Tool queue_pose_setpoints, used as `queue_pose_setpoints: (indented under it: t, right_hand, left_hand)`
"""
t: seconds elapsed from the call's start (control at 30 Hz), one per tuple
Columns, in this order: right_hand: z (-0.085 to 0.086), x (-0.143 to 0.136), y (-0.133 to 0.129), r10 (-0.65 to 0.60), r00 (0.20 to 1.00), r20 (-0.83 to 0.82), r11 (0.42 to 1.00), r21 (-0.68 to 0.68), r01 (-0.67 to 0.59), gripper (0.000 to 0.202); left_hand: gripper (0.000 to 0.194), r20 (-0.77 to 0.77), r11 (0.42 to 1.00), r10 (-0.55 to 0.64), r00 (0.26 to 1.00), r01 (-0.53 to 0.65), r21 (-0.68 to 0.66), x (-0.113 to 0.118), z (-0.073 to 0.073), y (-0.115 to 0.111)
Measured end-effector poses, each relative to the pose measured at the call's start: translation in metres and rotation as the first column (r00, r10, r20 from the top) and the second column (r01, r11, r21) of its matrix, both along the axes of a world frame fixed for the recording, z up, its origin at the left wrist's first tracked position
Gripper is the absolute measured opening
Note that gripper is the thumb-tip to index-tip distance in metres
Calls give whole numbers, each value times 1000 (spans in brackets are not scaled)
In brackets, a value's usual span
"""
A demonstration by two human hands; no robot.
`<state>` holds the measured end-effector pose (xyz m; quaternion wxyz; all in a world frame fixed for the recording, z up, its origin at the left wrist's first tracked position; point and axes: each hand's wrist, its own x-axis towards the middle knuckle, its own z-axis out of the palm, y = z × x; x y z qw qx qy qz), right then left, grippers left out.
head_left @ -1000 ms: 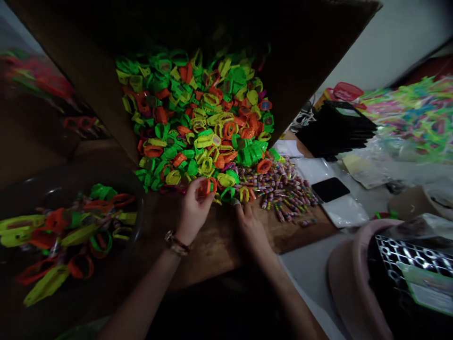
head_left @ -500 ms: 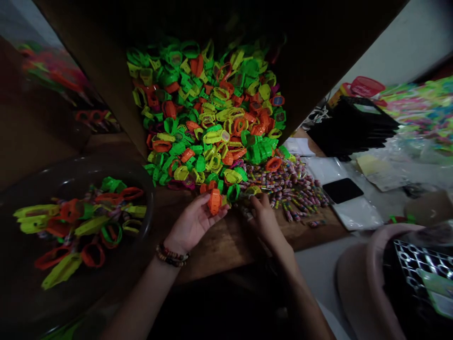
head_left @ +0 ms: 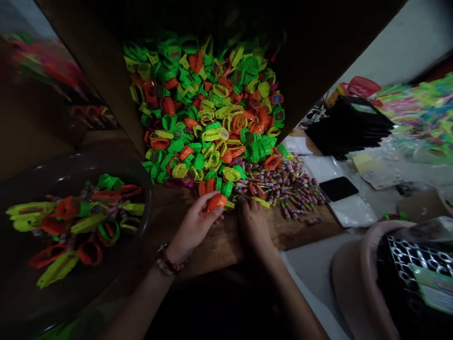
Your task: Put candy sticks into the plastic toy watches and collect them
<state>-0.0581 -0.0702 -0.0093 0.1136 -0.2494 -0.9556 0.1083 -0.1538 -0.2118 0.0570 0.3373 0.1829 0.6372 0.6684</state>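
Note:
My left hand (head_left: 193, 222), with beaded bracelets at its wrist, grips an orange plastic toy watch (head_left: 216, 203) between thumb and fingers. Close by on the right, my right hand (head_left: 255, 222) is low over the wooden tabletop, its fingers curled down. Their tips are hidden, so what they hold cannot be made out. A yellow toy watch (head_left: 261, 202) lies against its far side, with an orange one (head_left: 256, 190) just behind. In front of both hands spreads a large heap of green, yellow and orange toy watches (head_left: 215, 115). Small wrapped candy rolls (head_left: 297, 186) are piled right of it.
A dark basin (head_left: 143, 222) on the left holds several toy watches with candy rolls. To the right are a black phone (head_left: 339, 189), stacked black trays (head_left: 354, 125) and a pink tub (head_left: 348, 274). Dark box walls (head_left: 311, 80) flank the heap.
My left hand has turned the orange toy watch, and its thumb now lies along it. My right hand has lowered and shifted slightly left, fingers curling down. The view has shifted a little.

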Motion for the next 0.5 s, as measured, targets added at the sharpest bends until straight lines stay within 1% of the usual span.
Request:
queue_pose_setpoints:
  t: [0.1,0.13,0.17,0.2,0.23,0.27,0.3,0.33,0.37,0.4,0.5]
  right_hand:
    - [8,1,8,-10,997,-77,997,-82,4,24]
    - [13,3,10,-8,993,-116,991,-135,-8,21]
    - [20,7,11,-8,987,-163,974,-225,-29,18]
    - [28,11,10,-9,977,-214,937,-342,-67,16]
    - [37,15,9,-10,964,-264,875,-469,-119,16]
    - [46,20,6,-11,952,-307,795,-580,-178,19]
    - [55,24,2,-5,940,-341,722,-652,-232,23]
    - [63,27,-2,9,929,-370,674,-684,-279,29]
    - [70,29,-7,33,917,-397,664,-677,-317,33]
    - [76,30,-12,67,907,-417,688,-639,-344,35]
    - [83,30,-24,167,890,-425,815,-448,-367,32]
  left_hand:
    - [44,-81,999,-12,997,9,-44,1,-2,-4]
    - [45,-118,998,-24,993,17,-57,1,-2,-6]
    - [44,-163,997,-39,986,27,-73,1,-2,-7]
    - [44,-216,995,-53,975,35,-89,2,-1,-9]
    - [43,-271,994,-66,960,39,-105,2,0,-10]
    - [42,-324,992,-77,943,40,-120,3,2,-11]
    - [40,-375,990,-85,923,37,-133,3,4,-12]
    - [39,-426,990,-90,900,32,-141,4,7,-12]
    - [37,-475,989,-96,875,29,-146,4,9,-12]
    - [36,-520,988,-105,848,30,-150,5,11,-11]
    - [35,-637,986,-134,759,36,-164,8,15,-11]
